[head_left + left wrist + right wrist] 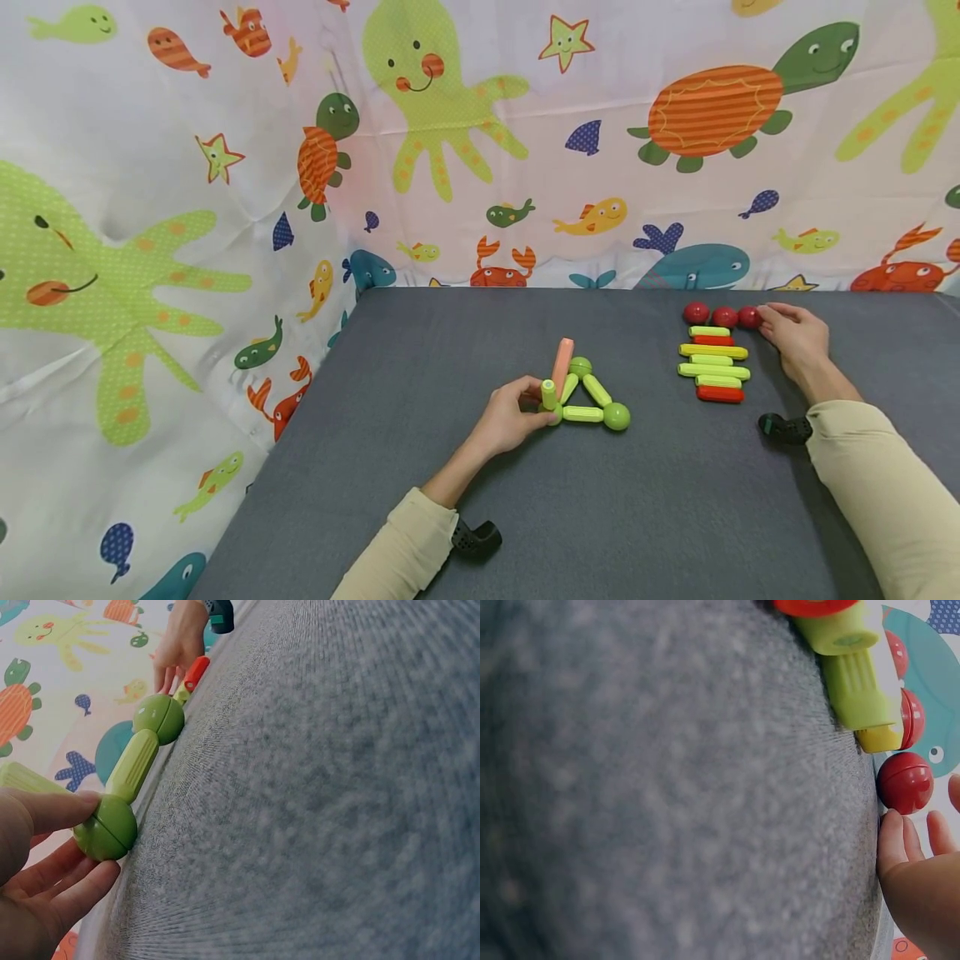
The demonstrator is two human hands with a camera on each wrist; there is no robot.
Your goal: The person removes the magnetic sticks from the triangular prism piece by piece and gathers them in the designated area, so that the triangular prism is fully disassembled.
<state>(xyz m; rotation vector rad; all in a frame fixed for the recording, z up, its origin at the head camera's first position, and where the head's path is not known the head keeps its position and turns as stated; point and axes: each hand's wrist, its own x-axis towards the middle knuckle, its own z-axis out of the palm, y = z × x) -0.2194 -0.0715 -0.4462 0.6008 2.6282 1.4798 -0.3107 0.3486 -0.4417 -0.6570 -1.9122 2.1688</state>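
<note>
My left hand (517,414) pinches a green ball (109,829) at the near left corner of a triangle built from short light-green sticks (582,414) and green balls. Another green ball (617,417) forms its right corner, and a third green ball (580,367) tops the far one. From the held corner rise a short light-green stick (549,395) and a longer peach stick (562,365). At the far right, my right hand (798,335) has its fingertips right at a red ball (906,783), the rightmost of a row, with the thumb apart from it.
Two more red balls (696,313) line up left of that one. Nearer me lies a column of red, yellow and light-green sticks (713,372) on the grey table (645,517). A curtain printed with sea animals (480,125) hangs behind and along the left side.
</note>
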